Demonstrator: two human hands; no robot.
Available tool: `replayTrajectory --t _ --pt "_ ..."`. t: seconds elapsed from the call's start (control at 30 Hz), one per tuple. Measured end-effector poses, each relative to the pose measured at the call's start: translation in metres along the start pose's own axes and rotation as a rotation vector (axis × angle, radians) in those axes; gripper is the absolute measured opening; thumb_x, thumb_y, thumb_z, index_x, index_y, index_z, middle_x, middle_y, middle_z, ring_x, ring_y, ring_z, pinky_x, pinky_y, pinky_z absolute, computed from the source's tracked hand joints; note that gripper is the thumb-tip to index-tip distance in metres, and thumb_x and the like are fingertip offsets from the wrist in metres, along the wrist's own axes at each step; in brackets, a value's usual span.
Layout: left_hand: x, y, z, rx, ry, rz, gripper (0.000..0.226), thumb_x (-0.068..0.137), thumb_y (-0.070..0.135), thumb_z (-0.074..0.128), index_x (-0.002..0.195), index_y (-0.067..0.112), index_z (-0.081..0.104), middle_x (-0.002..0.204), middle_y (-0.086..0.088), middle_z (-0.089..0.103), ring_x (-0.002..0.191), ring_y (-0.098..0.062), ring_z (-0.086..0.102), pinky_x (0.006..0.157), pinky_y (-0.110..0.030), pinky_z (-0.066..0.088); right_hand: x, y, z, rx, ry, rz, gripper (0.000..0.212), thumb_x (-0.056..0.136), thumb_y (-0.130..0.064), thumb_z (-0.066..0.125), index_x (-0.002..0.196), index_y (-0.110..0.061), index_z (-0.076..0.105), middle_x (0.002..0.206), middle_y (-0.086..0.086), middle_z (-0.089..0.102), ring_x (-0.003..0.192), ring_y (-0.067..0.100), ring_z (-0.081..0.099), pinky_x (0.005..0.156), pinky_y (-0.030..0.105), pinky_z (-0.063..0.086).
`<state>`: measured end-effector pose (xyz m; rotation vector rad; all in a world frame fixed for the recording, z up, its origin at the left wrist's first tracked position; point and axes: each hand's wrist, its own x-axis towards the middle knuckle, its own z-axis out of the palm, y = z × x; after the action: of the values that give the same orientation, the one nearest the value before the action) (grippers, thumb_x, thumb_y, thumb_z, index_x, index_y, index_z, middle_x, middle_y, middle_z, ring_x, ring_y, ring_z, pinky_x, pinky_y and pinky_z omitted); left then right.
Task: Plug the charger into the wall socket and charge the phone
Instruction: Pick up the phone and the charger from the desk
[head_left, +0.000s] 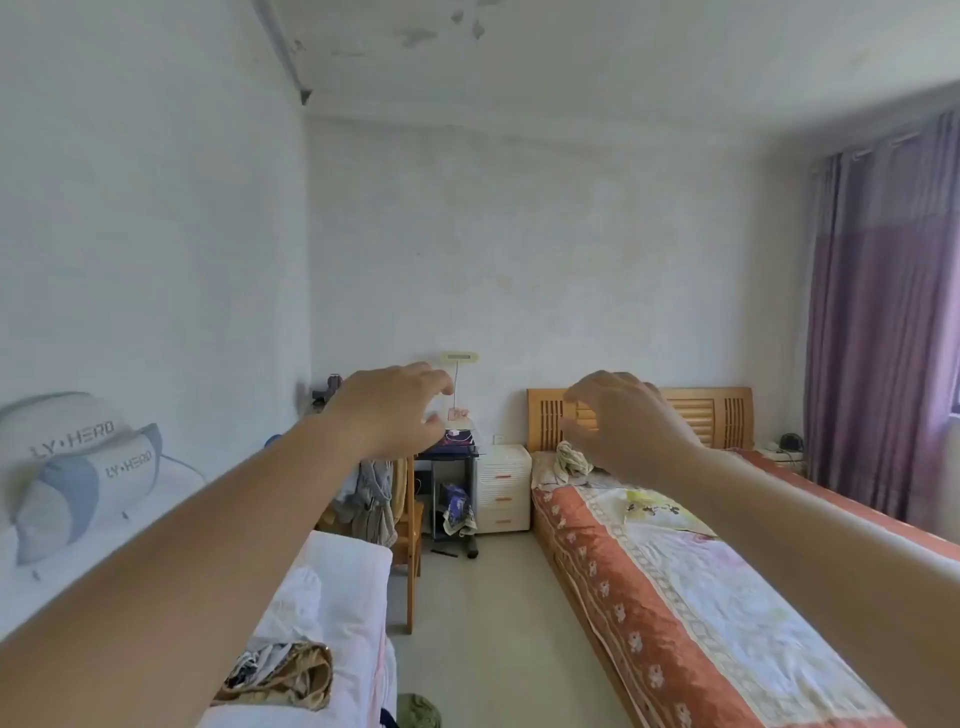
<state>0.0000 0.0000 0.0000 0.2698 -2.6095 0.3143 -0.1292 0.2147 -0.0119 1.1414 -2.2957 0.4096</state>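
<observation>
A: Near stuff first. Crumpled tan-and-patterned cloth bundle (280, 675) on the white folded bedding (332, 587), bottom left, cut by the frame edge. Both bare forearms come in from the lower corners.

B: Pillows?

A: Two grey-and-white bolster cushions (78, 467) by the left wall, print reads "LY·HERO" on each, first letter partly lost on the upper one.

B: Hands. Grip state?

A: Left hand (389, 410) raised, fingers curled with a loose, half-wide gap to the thumb, holding nothing. Right hand (623, 421) same: curved claw, thumb and fingers apart, empty. Neither touches anything; both hang in mid-air.

B: Bed on the right?

A: Orange-and-white floral quilted bed (675, 597) with a slatted wooden headboard (696, 410), partly blocked by the right hand. Crumpled cream cloth (569, 460) at its head.

B: Charger, phone?

A: Far end, on the small dark table (449, 453) beside the white three-drawer bedside cabinet (503, 488). A small white block there (453, 432) may be the charger; too small to be sure. Phone I cannot make out. The left hand hides part of that table.

B: Socket?

A: Pale cream wall plate (459, 357) above the table with a thin cord hanging below; cannot confirm it's a socket. Purple curtain (883, 338) far right, cut off.
</observation>
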Motion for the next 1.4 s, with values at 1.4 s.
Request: replayTrajectory --t 1.4 --pt "0.549 -0.096 0.368 0.089 -0.100 -0.121 0.040 0.094 0.031 0.043 0.132 0.024 0.050 0.129 0.003 0.062 0.110 -0.019 0.059 0.080 -0.032 0.045 0.464 0.335 0.364 -0.073 -0.118 0.025 0.049 0.090 -0.045 0.044 0.132 -0.020 0.043 0.138 0.000 0.049 0.129 0.022 0.041 0.106 0.040 0.029"
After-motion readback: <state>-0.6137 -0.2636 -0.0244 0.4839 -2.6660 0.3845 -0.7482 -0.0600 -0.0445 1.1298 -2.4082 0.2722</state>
